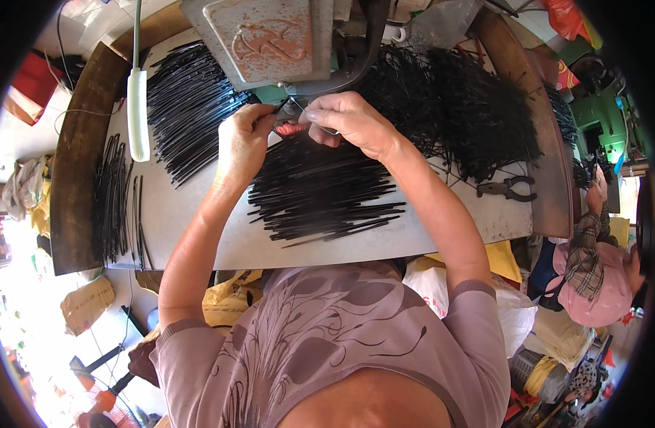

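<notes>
My left hand (pixel 243 139) is closed in a pinch under the head of a grey metal bench machine (pixel 267 39), close to its working point. A dark end shows by its fingertips, too small to name. Just to the right, my right hand (pixel 352 121) is closed too, its fingers round a thin metal piece (pixel 325 129). A small red thing (pixel 289 129) lies between the hands. Right below them a pile of thin black rods (pixel 320 189) is spread across the pale worktop (pixel 245 246).
More black rods lie in a left bundle (pixel 192 114), a far-left row (pixel 112 200) and a tangled right heap (pixel 477 114). Dark-handled pliers (pixel 509 188) rest near the right edge. A white tube lamp (pixel 137 114) hangs at left. Wooden boards (pixel 85 164) wall the sides. A person in pink (pixel 602 285) sits at right.
</notes>
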{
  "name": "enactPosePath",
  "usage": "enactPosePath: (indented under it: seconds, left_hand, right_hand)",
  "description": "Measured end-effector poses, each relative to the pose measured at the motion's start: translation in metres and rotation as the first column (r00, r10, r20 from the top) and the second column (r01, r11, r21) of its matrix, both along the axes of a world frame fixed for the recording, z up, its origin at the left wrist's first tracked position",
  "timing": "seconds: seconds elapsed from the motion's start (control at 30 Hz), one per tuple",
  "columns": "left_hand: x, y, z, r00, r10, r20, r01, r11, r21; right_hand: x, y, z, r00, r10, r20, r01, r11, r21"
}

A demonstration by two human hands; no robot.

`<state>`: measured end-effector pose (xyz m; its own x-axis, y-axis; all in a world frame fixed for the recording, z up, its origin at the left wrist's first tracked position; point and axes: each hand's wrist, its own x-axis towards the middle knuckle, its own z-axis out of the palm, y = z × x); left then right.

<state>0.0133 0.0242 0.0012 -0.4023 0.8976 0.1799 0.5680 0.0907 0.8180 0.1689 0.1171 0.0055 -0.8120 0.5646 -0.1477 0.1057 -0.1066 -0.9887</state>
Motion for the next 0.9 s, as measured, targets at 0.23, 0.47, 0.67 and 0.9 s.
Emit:
enactPosePath:
  seconds: [0.23, 0.47, 0.67, 0.9]
  left_hand:
    - [-0.003, 0.0, -0.004, 0.998, -0.033, -0.045, 0.034, 0.999, 0.013]
    - [-0.007, 0.008, -0.008, 0.979, -0.057, -0.194, 0.072, 0.995, 0.073]
    - [-0.011, -0.007, 0.011, 0.682, -0.123, -0.721, 0.177, 0.984, 0.0]
    - [-0.002, 0.0, 0.012, 0.952, -0.107, 0.288, 0.158, 0.974, -0.162]
  right_hand:
    - [0.0, 0.006, -0.006, 0.997, 0.035, -0.069, -0.048, 0.98, -0.191]
    - [0.001, 0.016, -0.011, 0.984, 0.025, -0.177, -0.109, 0.87, -0.481]
    - [-0.009, 0.019, -0.011, 0.963, 0.121, -0.241, -0.235, 0.816, -0.528]
    - [0.004, 0.01, -0.01, 0.986, 0.07, -0.153, -0.135, 0.87, -0.474]
